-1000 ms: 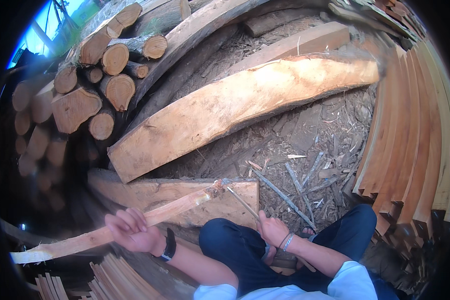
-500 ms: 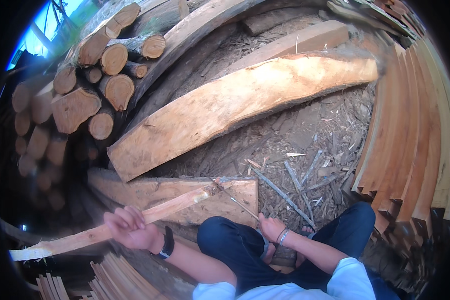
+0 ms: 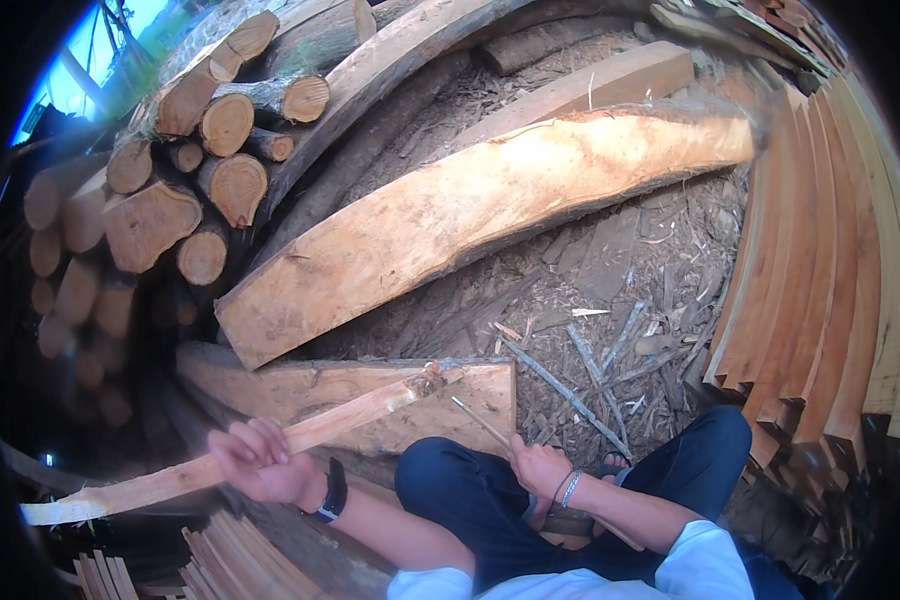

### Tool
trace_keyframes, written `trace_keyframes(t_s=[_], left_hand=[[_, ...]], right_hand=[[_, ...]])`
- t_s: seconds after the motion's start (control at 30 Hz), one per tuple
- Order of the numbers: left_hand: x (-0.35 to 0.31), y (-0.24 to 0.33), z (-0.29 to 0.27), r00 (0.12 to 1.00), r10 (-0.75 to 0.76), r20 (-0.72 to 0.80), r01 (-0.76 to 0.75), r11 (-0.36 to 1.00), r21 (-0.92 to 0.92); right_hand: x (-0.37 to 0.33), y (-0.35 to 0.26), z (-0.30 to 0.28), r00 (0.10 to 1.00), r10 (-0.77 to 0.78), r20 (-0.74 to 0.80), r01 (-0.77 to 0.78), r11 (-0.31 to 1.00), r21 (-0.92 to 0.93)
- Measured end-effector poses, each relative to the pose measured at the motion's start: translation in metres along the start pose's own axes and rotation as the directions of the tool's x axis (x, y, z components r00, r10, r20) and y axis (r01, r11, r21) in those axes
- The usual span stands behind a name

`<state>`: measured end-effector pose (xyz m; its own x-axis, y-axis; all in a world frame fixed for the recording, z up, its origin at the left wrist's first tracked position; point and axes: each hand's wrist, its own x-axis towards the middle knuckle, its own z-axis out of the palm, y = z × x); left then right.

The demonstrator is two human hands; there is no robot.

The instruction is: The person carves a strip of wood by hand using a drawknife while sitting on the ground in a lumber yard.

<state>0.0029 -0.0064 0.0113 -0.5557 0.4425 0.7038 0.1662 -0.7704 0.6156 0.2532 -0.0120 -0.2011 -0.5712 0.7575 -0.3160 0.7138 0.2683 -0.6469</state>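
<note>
My left hand [image 3: 260, 460] has its fingers curled round a long, narrow wooden strip [image 3: 360, 408]. The strip slants up from the lower left, and its rough, barky far end lies over a thick plank [image 3: 470, 400] on the ground. In my right hand [image 3: 540, 467], in front of my knees, is a long thin tool [image 3: 482, 420], like a blade seen edge-on. Its tip points up and left, a little short of the strip's far end and apart from it. A thin length shows behind the right wrist, along the forearm; my hand hides the tool's middle.
A large slab [image 3: 490, 205] lies across the ground ahead. Cut logs [image 3: 235, 190] are stacked at far left. Long boards [image 3: 805, 270] stand piled on the right. Sticks [image 3: 595, 375] and wood chips litter the ground near my feet. More thin strips [image 3: 235, 555] lie at lower left.
The tool's tip has come back toward me, away from the strip's far end. My right hand has shifted slightly back and left. My left hand stays on the strip.
</note>
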Motion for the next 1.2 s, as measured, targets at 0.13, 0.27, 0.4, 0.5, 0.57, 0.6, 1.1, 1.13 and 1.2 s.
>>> trace_keyframes(t_s=[0.13,0.27,0.4,0.5,0.57,0.6,1.1,1.13,1.2], left_hand=[[-0.002,-0.003,0.009,1.0,-0.028,-0.006,0.028,0.998,-0.047],[0.001,-0.001,0.005,0.999,-0.011,0.036,0.014,0.997,-0.07],[-0.001,0.001,0.001,1.0,-0.001,0.006,0.001,0.999,-0.04],[-0.002,-0.005,0.008,1.0,-0.014,0.012,0.015,0.997,-0.077],[-0.001,-0.004,0.007,1.0,-0.008,0.003,0.008,0.998,-0.069],[-0.001,-0.003,0.005,1.0,-0.004,-0.002,0.004,0.998,-0.062],[-0.003,-0.002,0.006,1.0,-0.003,0.023,0.005,0.999,-0.053],[-0.002,-0.003,0.009,0.999,-0.011,0.032,0.013,0.997,-0.072],[-0.003,-0.005,0.013,0.999,-0.026,0.021,0.027,0.996,-0.089]], right_hand=[[0.023,0.047,0.037,0.998,0.065,-0.023,-0.066,0.997,-0.03],[0.022,0.054,0.037,0.995,0.104,-0.009,-0.104,0.994,0.032],[0.011,0.002,-0.011,0.993,-0.056,-0.104,0.068,0.991,0.113],[0.017,0.035,0.028,0.995,-0.017,-0.096,0.025,0.996,0.085],[0.02,0.034,0.032,0.998,0.011,-0.068,-0.006,0.997,0.074],[0.018,0.032,0.035,0.998,0.02,-0.053,-0.016,0.997,0.075],[-0.001,-0.007,-0.006,0.996,-0.028,-0.084,0.034,0.997,0.073],[0.003,0.006,0.007,0.996,-0.007,-0.084,0.013,0.998,0.062],[0.015,0.041,0.042,0.996,0.03,-0.087,-0.027,0.999,0.036]])
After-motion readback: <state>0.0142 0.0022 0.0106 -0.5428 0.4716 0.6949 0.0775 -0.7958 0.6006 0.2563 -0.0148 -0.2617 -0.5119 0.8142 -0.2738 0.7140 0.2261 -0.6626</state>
